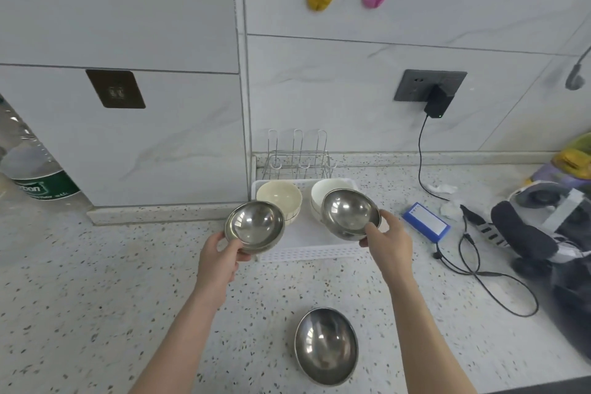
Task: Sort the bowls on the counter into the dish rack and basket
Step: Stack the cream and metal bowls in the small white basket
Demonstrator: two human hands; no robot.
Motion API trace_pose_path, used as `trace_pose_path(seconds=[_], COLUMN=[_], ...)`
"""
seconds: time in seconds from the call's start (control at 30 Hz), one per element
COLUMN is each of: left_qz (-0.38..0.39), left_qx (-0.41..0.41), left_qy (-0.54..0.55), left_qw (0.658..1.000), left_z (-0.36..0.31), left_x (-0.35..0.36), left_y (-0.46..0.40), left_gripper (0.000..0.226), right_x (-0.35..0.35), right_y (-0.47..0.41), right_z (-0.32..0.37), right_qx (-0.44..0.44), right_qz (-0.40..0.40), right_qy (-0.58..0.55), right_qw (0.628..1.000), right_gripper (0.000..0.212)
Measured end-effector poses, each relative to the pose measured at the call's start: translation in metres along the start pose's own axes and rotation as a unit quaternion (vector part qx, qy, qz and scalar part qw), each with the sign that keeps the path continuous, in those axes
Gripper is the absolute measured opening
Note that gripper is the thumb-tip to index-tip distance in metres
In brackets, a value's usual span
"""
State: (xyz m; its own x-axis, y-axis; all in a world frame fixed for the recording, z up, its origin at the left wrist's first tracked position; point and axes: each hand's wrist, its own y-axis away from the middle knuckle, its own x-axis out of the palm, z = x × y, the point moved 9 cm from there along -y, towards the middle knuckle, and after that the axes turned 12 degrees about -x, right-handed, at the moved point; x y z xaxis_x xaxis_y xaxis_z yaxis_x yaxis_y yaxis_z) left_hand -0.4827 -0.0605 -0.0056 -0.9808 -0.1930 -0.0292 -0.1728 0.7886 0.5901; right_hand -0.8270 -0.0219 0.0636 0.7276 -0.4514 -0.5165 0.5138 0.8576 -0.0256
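**A steel bowl in each hand**

My left hand (pixel 220 257) pinches the near rim of a round, shiny steel bowl (pixel 255 224), tilted so its hollow faces me, at the left front corner of the white perforated plastic basket (pixel 307 253). My right hand (pixel 388 241) pinches a second steel bowl (pixel 350 213) by its right rim, tilted likewise, over the basket. Two smooth cream ceramic bowls (pixel 279 193) sit in the basket. A third steel bowl (pixel 326 345) rests upright on the speckled counter (pixel 96 297) near me. The wire dish rack (pixel 299 157) stands behind the basket.
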Motion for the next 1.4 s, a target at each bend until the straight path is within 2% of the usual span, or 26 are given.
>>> trace_pose_path(seconds=[0.17, 0.23, 0.33, 0.47, 0.53, 0.63, 0.77, 0.97, 1.2, 1.3, 1.4], left_qz=[-0.001, -0.002, -0.001, -0.001, -0.001, 0.006, 0.022, 0.027, 0.019, 0.019, 0.021], left_qx=[0.001, 0.0, 0.0, -0.006, -0.011, -0.018, -0.026, -0.035, -0.031, -0.033, -0.035], left_qy=[-0.024, -0.031, -0.032, -0.058, -0.084, -0.085, -0.078, -0.07, -0.073, -0.069, -0.068], left_qw=[1.0, 1.0, 0.999, 0.998, 0.996, 0.996, 0.996, 0.997, 0.997, 0.997, 0.997], left_z=[-0.006, -0.008, -0.009, -0.009, -0.01, -0.01, -0.007, -0.003, -0.002, -0.001, 0.001], left_x=[0.019, 0.024, 0.031, 0.037, 0.041, 0.046, 0.052, 0.05, 0.044, 0.042, 0.042], left_y=[-0.003, -0.004, -0.004, -0.006, -0.009, -0.011, -0.012, -0.013, -0.015, -0.017, -0.016], left_gripper=[0.041, 0.04, 0.031, 0.021, 0.013, 0.005, 0.005, 0.008, 0.011, 0.013, 0.015], right_x=[-0.01, -0.008, -0.001, 0.014, 0.023, 0.033, 0.045, 0.065, 0.075, 0.08, 0.085], right_y=[-0.033, -0.047, -0.063, -0.077, -0.082, -0.089, -0.091, -0.087, -0.092, -0.095, -0.1], right_z=[0.01, 0.013, 0.017, 0.013, 0.011, 0.012, 0.016, 0.011, -0.005, -0.015, -0.023], right_qx=[-0.014, -0.016, -0.014, 0.004, 0.008, 0.022, 0.059, 0.098, 0.144, 0.172, 0.176], right_qz=[0.083, 0.125, 0.19, 0.285, 0.315, 0.331, 0.364, 0.401, 0.449, 0.441, 0.421], right_qy=[0.104, 0.152, 0.223, 0.313, 0.337, 0.33, 0.315, 0.281, 0.346, 0.338, 0.33], right_qw=[0.991, 0.98, 0.956, 0.906, 0.887, 0.884, 0.875, 0.867, 0.811, 0.814, 0.826], right_gripper=[0.021, 0.021, 0.033, 0.018, 0.02, 0.027, 0.022, 0.036, 0.032, 0.022, 0.025])
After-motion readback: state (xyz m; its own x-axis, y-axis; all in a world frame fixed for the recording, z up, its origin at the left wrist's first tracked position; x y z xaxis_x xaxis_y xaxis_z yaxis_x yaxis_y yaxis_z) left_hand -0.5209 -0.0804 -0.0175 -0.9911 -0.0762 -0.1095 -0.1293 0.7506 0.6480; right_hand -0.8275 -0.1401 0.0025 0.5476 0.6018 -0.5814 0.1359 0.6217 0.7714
